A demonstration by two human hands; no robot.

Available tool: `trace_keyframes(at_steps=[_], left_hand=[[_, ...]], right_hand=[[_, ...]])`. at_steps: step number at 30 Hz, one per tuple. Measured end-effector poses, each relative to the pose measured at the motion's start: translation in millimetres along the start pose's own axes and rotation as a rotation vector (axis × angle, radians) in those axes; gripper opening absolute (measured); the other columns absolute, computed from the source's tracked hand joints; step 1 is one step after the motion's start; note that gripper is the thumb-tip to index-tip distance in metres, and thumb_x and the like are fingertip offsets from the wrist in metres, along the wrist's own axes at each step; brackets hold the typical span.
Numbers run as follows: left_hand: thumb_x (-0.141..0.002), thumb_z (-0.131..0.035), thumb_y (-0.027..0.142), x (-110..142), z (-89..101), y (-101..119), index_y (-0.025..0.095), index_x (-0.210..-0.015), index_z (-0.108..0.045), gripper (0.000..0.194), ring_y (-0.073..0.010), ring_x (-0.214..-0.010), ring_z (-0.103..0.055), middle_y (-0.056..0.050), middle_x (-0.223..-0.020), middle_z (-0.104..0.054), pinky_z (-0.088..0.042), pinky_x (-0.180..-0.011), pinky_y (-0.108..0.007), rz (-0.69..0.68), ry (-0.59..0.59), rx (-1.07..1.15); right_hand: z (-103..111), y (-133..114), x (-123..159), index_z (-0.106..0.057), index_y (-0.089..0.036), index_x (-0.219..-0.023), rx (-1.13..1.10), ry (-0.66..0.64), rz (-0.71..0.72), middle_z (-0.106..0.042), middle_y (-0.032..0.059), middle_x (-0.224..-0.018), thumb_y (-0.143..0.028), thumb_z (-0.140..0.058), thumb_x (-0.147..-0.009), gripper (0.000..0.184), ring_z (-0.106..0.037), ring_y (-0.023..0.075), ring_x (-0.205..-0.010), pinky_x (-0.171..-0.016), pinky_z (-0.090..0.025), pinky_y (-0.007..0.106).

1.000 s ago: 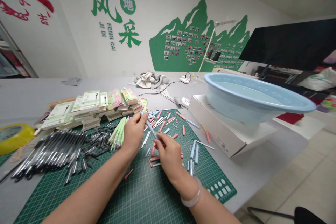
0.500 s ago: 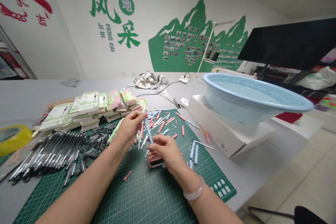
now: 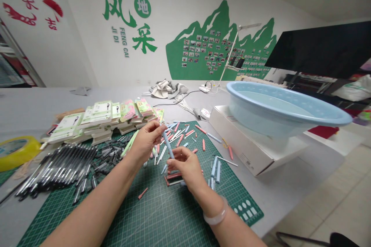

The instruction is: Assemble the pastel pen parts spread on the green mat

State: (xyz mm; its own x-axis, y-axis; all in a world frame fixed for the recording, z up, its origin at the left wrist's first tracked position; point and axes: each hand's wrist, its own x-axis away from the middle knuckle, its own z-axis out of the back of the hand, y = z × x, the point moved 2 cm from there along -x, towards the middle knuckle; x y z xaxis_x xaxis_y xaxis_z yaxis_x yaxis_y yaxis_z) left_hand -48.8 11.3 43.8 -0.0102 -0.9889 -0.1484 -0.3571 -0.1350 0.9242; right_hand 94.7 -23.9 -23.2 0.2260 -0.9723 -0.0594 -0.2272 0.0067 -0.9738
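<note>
Both my hands grip one light blue pen (image 3: 168, 144), tilted above the green cutting mat (image 3: 136, 224). The fingertips of my left hand (image 3: 149, 139) pinch its upper end. Around its lower end, the thumb and fingers of my right hand (image 3: 185, 166) are closed. Just beneath the right hand lie pink pen pieces (image 3: 174, 176) and a white stick, partly hidden by it. Past my hands, loose pink, blue and white pen parts (image 3: 175, 135) are scattered on the mat. A small pink piece (image 3: 142, 193) lies alone nearer to me.
Black pens (image 3: 60, 166) lie in a row at left, with stacked small boxes (image 3: 95, 117) behind. Yellow tape (image 3: 31, 150) is at the far left. To the right, a blue basin (image 3: 261, 119) rests on a white box (image 3: 240, 142). Blue barrels (image 3: 216, 169) lie right of my hand.
The whole view has shifted slightly. My hands keep their hold on the blue pen, and more of the pink pieces and white stick under the right hand now shows.
</note>
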Motion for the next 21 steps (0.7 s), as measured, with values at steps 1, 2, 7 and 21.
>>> trace_keyframes(at_steps=[1, 2, 7, 21], left_hand=[[-0.066, -0.073, 0.029, 0, 0.6, -2, 0.016, -0.065, -0.051, 0.026, -0.0019, -0.04, -0.026, 0.008, -0.049, -0.036, -0.018, -0.039, -0.015, -0.013, 0.017, 0.009], [-0.065, -0.074, 0.028, -1, 1.0, -3, 0.016, -0.064, -0.049, 0.028, -0.0017, -0.039, -0.024, 0.009, -0.049, -0.035, -0.017, -0.038, -0.015, -0.025, 0.035, 0.013], [-0.064, -0.075, 0.03, 1, 0.5, -5, 0.016, -0.061, -0.044, 0.034, -0.0023, -0.041, -0.027, 0.009, -0.05, -0.034, -0.02, -0.04, -0.015, -0.044, 0.115, -0.026], [-0.067, -0.072, 0.034, 1, 3.4, 2, 0.016, -0.071, -0.056, 0.024, -0.0043, -0.048, -0.036, 0.005, -0.058, -0.042, -0.027, -0.044, -0.015, 0.09, -0.061, -0.076]], right_hand=[[0, 0, 0, -0.06, -0.017, -0.081, 0.037, 0.013, 0.019, -0.06, -0.0017, -0.065, -0.028, -0.075, -0.059, 0.029, -0.057, 0.0133, -0.054, -0.052, -0.051, 0.028], [1, 0, 0, -0.06, -0.018, -0.081, 0.082, 0.034, 0.045, -0.059, -0.0019, -0.065, -0.027, -0.074, -0.059, 0.028, -0.056, 0.0132, -0.055, -0.052, -0.05, 0.027], [2, -3, 1, -0.06, -0.02, -0.079, 0.231, 0.121, 0.125, -0.056, -0.0023, -0.067, -0.024, -0.076, -0.056, 0.028, -0.053, 0.0137, -0.059, -0.053, -0.048, 0.026], [0, 2, -1, -0.056, -0.018, -0.08, 0.026, -0.004, 0.03, -0.057, -0.0044, -0.062, -0.028, -0.075, -0.059, 0.03, -0.056, 0.0116, -0.051, -0.05, -0.05, 0.026]])
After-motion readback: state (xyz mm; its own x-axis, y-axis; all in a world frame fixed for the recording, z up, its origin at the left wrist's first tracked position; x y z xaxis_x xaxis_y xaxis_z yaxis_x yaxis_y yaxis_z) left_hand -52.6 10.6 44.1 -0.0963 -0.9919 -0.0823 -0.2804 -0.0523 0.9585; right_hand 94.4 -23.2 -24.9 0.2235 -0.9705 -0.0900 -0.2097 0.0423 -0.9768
